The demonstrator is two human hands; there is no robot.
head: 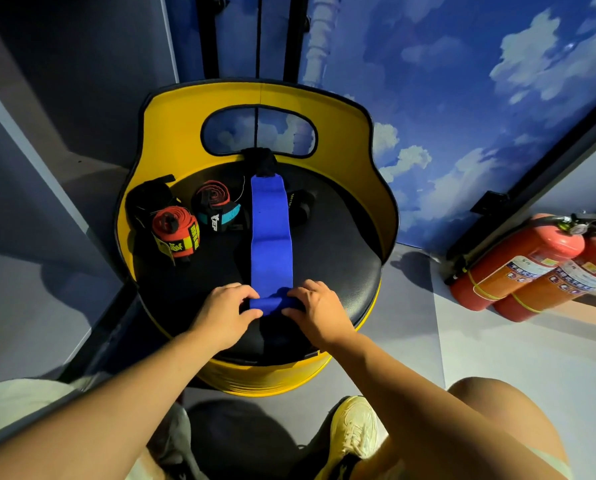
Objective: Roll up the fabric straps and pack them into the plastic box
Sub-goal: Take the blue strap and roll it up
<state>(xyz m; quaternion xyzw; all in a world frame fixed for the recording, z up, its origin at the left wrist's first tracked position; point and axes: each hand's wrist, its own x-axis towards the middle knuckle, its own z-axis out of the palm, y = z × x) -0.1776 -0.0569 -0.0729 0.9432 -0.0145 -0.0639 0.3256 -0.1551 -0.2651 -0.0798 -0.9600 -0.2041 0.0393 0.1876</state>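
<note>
A long blue fabric strap [269,237] lies stretched out on the black seat [334,258] of a yellow barrel chair, its far end black. Its near end is rolled into a small tube. My left hand [225,311] pinches the left end of that roll and my right hand [315,308] pinches the right end. A rolled red strap with a yellow label [177,233] and a rolled red and black strap with a teal band [216,207] sit at the seat's left. A black strap [300,206] lies right of the blue one. No plastic box is in view.
The chair's yellow backrest [171,133] curves round the seat's far side. Two red fire extinguishers [528,268] lean against the wall on the right. My knee [490,410] and a pale yellow shoe [355,431] are on the grey floor in front.
</note>
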